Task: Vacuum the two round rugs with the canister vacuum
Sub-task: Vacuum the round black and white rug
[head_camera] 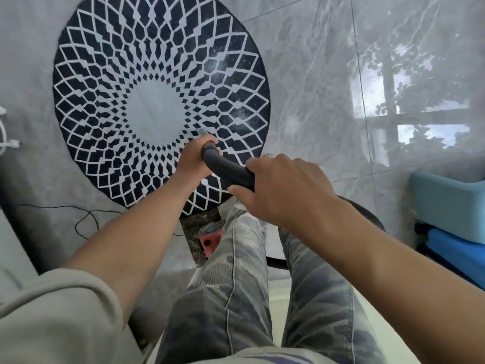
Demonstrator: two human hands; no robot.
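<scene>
A round dark-blue rug (105, 82) with a white diamond pattern and a pale centre lies on the grey tiled floor ahead of me. Both hands hold the vacuum's dark curved handle (227, 169) above the rug's near edge. My left hand (193, 158) grips its front end. Farther back on the handle, my right hand (284, 187) grips the rear part. A dark hose (364, 214) curves away behind my right wrist. The wand and floor head are hidden below my hands. Only one rug is in view.
A thin black cable (86, 219) runs over the floor at left. A red object (210, 239) on a dark patch sits between rug and my legs. Blue cushioned furniture (448, 206) stands at right. White cables (5, 137) lie at the left edge.
</scene>
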